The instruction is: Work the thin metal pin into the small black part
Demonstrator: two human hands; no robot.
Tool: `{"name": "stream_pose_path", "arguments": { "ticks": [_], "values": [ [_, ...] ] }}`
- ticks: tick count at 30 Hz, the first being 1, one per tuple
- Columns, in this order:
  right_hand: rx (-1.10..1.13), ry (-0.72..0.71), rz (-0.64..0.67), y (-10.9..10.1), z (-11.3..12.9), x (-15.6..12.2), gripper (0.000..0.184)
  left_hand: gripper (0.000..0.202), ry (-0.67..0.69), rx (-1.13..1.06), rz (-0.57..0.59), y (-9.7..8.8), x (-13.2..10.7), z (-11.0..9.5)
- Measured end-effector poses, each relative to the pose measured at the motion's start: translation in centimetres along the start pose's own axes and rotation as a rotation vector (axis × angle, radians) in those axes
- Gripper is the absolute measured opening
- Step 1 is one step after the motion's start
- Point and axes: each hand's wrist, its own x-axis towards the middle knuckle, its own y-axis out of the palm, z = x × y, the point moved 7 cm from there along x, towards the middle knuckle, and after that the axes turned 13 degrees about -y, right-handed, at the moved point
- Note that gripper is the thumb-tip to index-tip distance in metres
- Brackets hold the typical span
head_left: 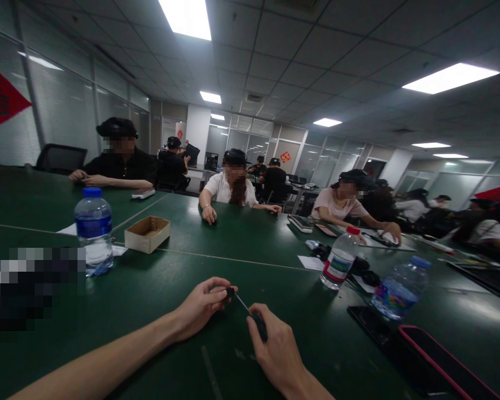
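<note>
Head view: taking the open box point(138, 240) on the tabletop point(158, 294) as reference, both hands are at work to its right and nearer the wearer. The left hand point(200, 308) is closed in a pinch, thumb against fingers, on a small dark piece point(230, 291); the exact nature of the piece cannot be determined at this size. The right hand point(279, 344), farther from the box than the left, is curled closed around the dark handle of a thin-shafted tool point(259, 326), apparently a screwdriver, its shaft directed at the piece and seeming to meet it. The step in hand is judged to be working the tool's tip at the piece; the next move would call for a steady left pinch and the shaft kept in line. Containers: the box has no lid on, and its near wall conceals part of the bottom, so its contents cannot be confirmed. A blue-capped bottle point(94, 222) stands just left of the box. A red-capped bottle point(340, 260) and a second blue-capped bottle point(401, 289) are well to its right. All three are capped and look to hold clear liquid; levels are not legible.
</note>
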Motion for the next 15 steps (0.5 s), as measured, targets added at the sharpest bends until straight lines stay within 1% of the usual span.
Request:
{"name": "stream_pose_path", "arguments": {
  "ticks": [6,10,15],
  "values": [
    [-0.011,-0.035,-0.03,-0.04,0.18,-0.04,0.014,0.041,-0.001,0.026,-0.018,-0.03,0.22,0.11],
    [-0.005,-0.058,-0.017,-0.02,0.37,0.02,0.016,0.04,-0.016,0.044,0.007,0.11,0.2,0.24],
    [-0.003,-0.05,-0.007,-0.1,0.38,0.03,0.014,0.037,0.008,0.071,0.027,-0.04,0.29,0.3]
  ]
}}
